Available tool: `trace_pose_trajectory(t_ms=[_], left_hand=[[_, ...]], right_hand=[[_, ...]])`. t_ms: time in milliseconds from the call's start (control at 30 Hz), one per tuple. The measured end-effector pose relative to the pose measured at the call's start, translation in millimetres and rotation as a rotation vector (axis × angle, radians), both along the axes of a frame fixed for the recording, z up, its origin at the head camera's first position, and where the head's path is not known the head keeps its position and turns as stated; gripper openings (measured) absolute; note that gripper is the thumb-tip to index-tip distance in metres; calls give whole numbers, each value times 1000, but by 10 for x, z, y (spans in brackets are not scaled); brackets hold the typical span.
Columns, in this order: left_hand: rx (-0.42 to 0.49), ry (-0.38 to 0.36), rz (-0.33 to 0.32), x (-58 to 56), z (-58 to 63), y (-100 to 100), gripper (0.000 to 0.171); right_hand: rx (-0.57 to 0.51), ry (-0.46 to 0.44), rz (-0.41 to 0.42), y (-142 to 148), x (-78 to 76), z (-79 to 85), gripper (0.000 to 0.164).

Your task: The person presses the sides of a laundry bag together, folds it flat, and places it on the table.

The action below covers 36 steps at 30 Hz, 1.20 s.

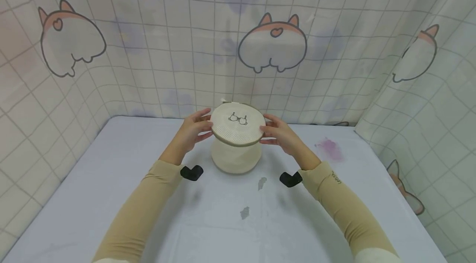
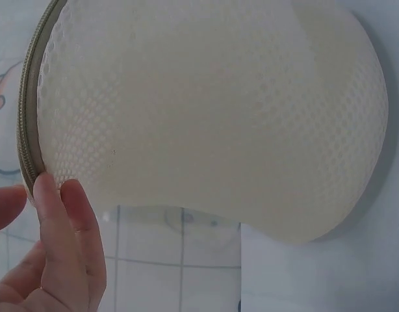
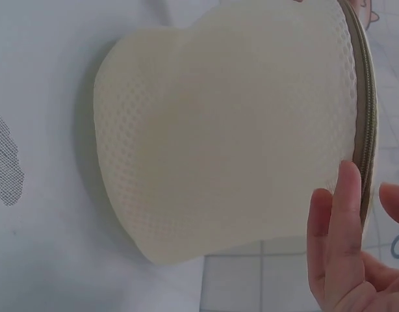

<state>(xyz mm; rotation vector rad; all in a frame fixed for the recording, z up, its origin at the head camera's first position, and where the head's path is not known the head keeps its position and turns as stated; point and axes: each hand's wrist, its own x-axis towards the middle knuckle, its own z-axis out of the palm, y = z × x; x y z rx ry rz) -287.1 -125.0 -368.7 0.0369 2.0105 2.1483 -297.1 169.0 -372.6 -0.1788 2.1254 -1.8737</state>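
A cream mesh laundry bag (image 1: pixel 238 157), round and drum-like, stands upright at the back middle of the table. Its flat top (image 1: pixel 238 131) carries a small black drawing of glasses, and an olive zipper (image 2: pixel 29 110) runs round the rim. My left hand (image 1: pixel 194 129) holds the rim on the left, fingers extended under the zipper and thumb on its other side. On the opposite side my right hand (image 1: pixel 282 134) holds the rim likewise, its fingertips against the mesh just by the zipper (image 3: pixel 367 97). The bag's wall sags inward below the rim.
The table (image 1: pixel 215 221) has a white cover with two grey patches (image 1: pixel 244 213) and a pink stain (image 1: pixel 330 149). A gridded curtain (image 1: pixel 167 48) with cartoon animals hangs right behind the bag and along both sides. Black wrist-camera mounts (image 1: pixel 291 179) jut out below the hands.
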Motion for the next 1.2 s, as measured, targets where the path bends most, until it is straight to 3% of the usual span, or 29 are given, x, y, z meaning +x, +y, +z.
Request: trace_pose_trajectory(t_ms=[333, 1200], left_hand=[[-26, 16, -46, -13, -26, -13, 62], [-13, -9, -46, 33, -71, -97, 63]], right_hand=[[-10, 24, -19, 6, -2, -26, 69], [28, 24, 14, -43, -10, -8, 71]])
